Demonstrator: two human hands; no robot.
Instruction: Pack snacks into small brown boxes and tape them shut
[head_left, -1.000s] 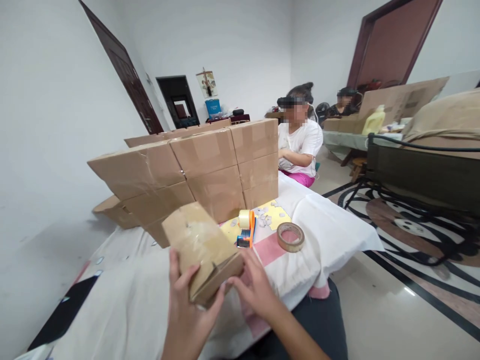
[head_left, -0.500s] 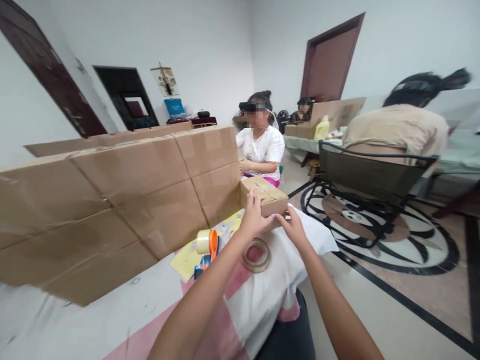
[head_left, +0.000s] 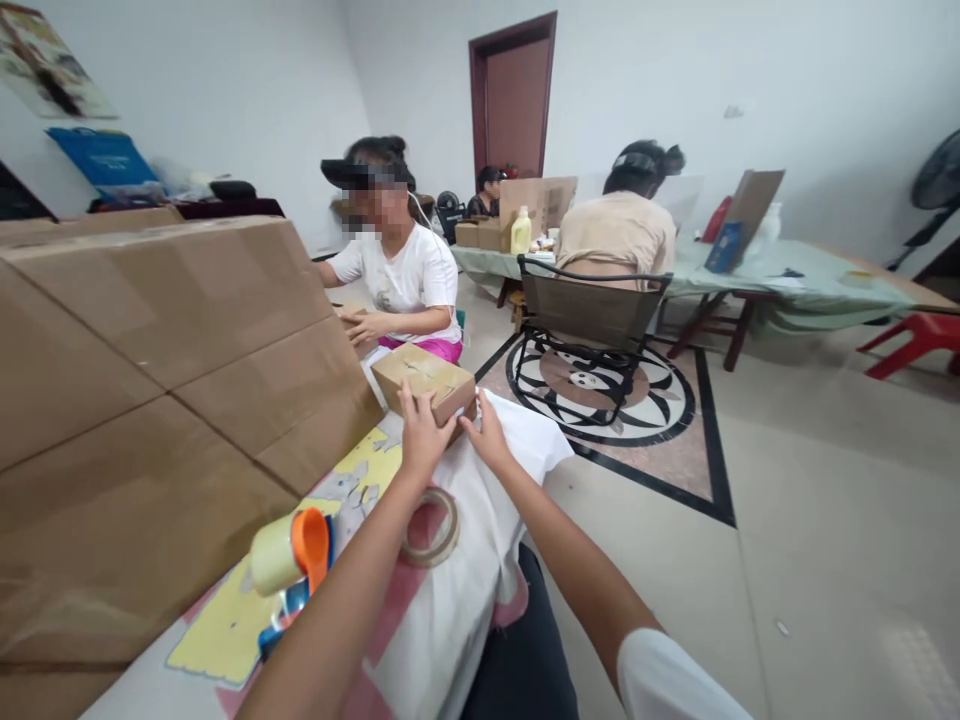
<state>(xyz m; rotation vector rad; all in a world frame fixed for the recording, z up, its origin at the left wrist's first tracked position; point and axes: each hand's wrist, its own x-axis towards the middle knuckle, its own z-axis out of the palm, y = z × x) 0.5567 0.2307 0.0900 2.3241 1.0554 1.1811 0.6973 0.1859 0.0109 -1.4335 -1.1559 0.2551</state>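
Note:
A small brown cardboard box (head_left: pixel 424 375) sits at the far end of the cloth-covered table (head_left: pixel 465 510). My left hand (head_left: pixel 426 435) grips its near side, fingers reaching over the top edge. At the box's near right corner, my right hand (head_left: pixel 486 432) holds on with thumb and fingers. The thumbs are close together. Nearer to me, a roll of tape (head_left: pixel 452 530) lies on the cloth, partly behind my left forearm. Left of that forearm stands an orange and blue tape dispenser (head_left: pixel 311 545) with a pale yellow roll.
Large stacked cartons (head_left: pixel 187 310) line the table's left side. A person in a white shirt (head_left: pixel 409 265) sits beyond the box, hands on another carton. Another person sits in a dark chair (head_left: pixel 592 300) farther off, by a green-covered table (head_left: pixel 795 290).
The view has swung to the right, so the scene sits farther left and more of the right side of the room shows. Both hands remain on the small box.

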